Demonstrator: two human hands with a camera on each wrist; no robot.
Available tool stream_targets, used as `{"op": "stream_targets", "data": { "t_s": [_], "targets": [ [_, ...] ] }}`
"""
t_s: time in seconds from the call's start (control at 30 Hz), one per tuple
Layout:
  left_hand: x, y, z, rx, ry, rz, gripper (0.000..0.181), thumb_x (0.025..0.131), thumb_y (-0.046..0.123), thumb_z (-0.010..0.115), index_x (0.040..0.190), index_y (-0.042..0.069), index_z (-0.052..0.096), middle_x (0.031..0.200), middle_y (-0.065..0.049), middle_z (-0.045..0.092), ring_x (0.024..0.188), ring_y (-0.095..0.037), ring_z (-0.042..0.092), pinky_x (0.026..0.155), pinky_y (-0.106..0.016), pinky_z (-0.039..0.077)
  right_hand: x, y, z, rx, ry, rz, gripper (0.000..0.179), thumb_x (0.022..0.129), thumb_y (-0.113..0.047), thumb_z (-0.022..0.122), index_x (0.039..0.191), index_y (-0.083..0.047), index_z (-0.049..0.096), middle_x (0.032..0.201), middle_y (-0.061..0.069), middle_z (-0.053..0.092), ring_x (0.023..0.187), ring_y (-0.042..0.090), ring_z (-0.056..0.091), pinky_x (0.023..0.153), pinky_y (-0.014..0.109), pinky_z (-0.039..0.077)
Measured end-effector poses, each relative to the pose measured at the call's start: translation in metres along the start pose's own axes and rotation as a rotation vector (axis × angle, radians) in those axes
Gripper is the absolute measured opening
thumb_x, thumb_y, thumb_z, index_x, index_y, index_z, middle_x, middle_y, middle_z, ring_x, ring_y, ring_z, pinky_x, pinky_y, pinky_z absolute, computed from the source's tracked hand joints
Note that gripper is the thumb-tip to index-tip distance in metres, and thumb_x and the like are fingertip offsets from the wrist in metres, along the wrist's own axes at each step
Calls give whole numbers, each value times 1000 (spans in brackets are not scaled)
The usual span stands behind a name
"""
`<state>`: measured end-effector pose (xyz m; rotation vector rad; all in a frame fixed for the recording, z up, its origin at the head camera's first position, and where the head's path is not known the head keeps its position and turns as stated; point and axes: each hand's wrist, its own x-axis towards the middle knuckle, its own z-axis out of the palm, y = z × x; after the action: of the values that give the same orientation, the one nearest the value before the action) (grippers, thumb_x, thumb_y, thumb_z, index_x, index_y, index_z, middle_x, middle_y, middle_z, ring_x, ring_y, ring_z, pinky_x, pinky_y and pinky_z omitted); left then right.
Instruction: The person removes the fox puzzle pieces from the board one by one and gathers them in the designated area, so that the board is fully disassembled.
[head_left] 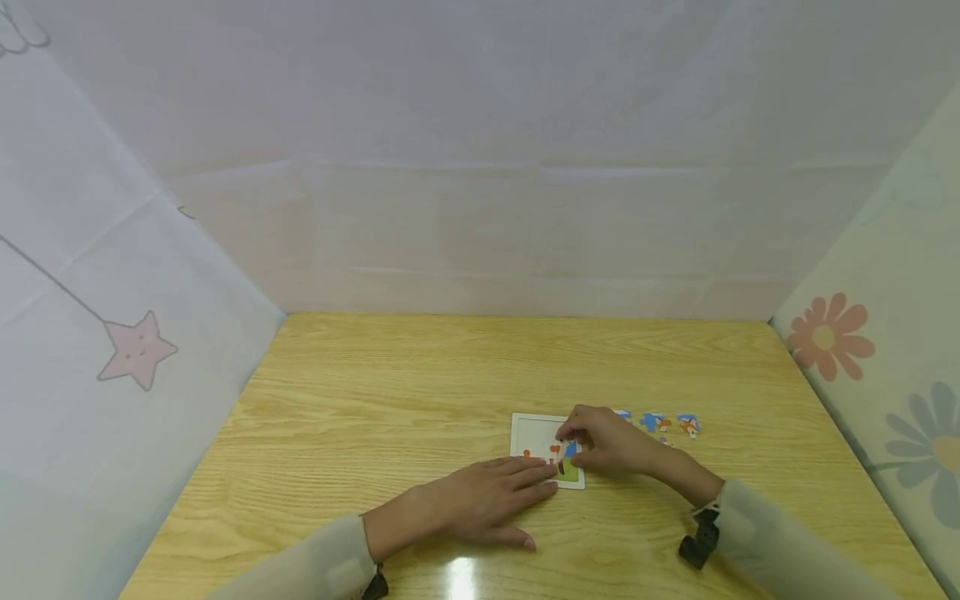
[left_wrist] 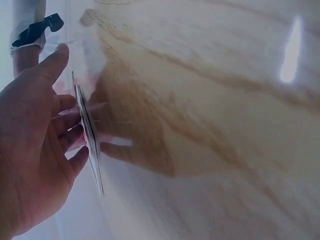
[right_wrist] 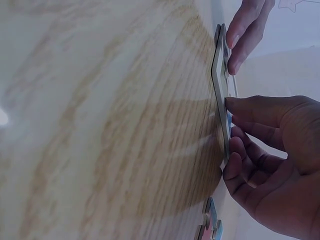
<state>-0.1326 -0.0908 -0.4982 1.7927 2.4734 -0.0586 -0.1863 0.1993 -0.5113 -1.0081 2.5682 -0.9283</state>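
Observation:
A square white-framed jigsaw board (head_left: 534, 430) lies on the table, its lower part holding pieces with red, white and green printing. My left hand (head_left: 487, 498) rests flat with extended fingers over the board's lower left part, hiding some of the picture. At the right side of the board, my right hand (head_left: 617, 443) pinches a blue-printed puzzle piece (head_left: 572, 449) between thumb and bent fingers, low over the frame. The right wrist view has the thumb (right_wrist: 245, 107) and fingertips right at the board's edge. Seen edge-on in the left wrist view, the board (left_wrist: 90, 135) touches the left fingertips.
Several loose puzzle pieces (head_left: 687, 423) with blue and orange printing lie on the wooden table (head_left: 375, 392), right of the board and beyond the right hand. Pale cloth walls (head_left: 480, 233) stand at the back and both sides.

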Motion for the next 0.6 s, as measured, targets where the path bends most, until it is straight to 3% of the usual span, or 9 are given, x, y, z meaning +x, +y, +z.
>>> {"op": "stream_targets", "data": {
  "t_s": [0.6],
  "targets": [
    [7,2,3,-2,-21,9,78,109,67,31,167,14,34,176,-4,25,162,-21,24,127,-37,32,0,-1,2,7,14,13,30,88,-5,84,117,-7,75,105,-1,67,90,10,60,79,27,57]
  ]
}}
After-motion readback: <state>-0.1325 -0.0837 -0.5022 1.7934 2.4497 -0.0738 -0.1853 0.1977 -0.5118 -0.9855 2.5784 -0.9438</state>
